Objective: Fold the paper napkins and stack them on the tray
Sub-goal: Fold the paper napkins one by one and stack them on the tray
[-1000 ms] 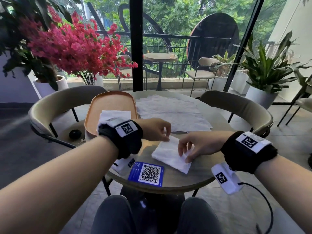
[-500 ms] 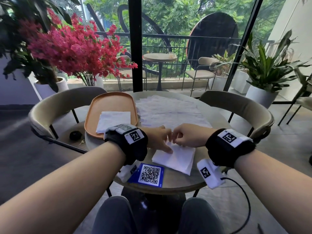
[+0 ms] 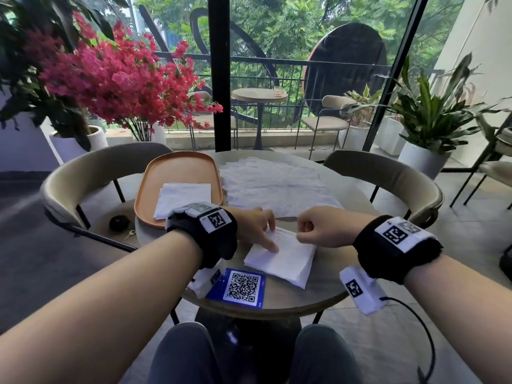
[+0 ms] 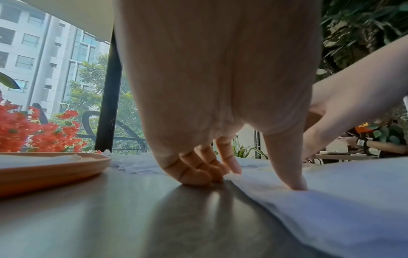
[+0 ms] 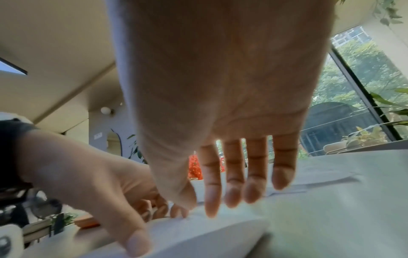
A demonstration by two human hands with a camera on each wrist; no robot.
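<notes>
Folded white napkin [image 3: 282, 257] at lower centre of the head view, lying flat on the round table [image 3: 279, 302], near edge toward the camera. Left hand [image 3: 256, 227] on its upper left part: thumb straight, tip pressed on the top layer; other fingers [image 4: 194, 172] bent, tips down at the napkin's left edge where it meets the tabletop, as the left wrist view shows. No grip round the paper there, only pressing. Right hand [image 3: 322, 227] at the napkin's far edge, looking like a loose fist from above. Right wrist view tells otherwise: fingers [image 5: 234, 183] nearly straight and hanging down over the napkin [image 5: 220, 232], thumb near the raised fold. Touching or not, cannot tell; blurred there.

Orange tray [image 3: 177, 169] left of centre, above the left wrist, holding one folded napkin already [image 3: 182, 198]. Seen in the left wrist view as a low orange rim [image 4: 55, 167] at the left edge. Pile of unfolded napkins [image 3: 274, 184] spread just right of the tray, beyond both hands.

Blue QR card [image 3: 239, 286] at the table's near edge, below the left hand, just beside the napkin's near left corner. Pink flowers [image 3: 122, 76] at upper left; a potted green plant [image 3: 432, 112] at right. Someone else's arm with a wristband [image 4: 375, 144] at the far right of the left wrist view only.
</notes>
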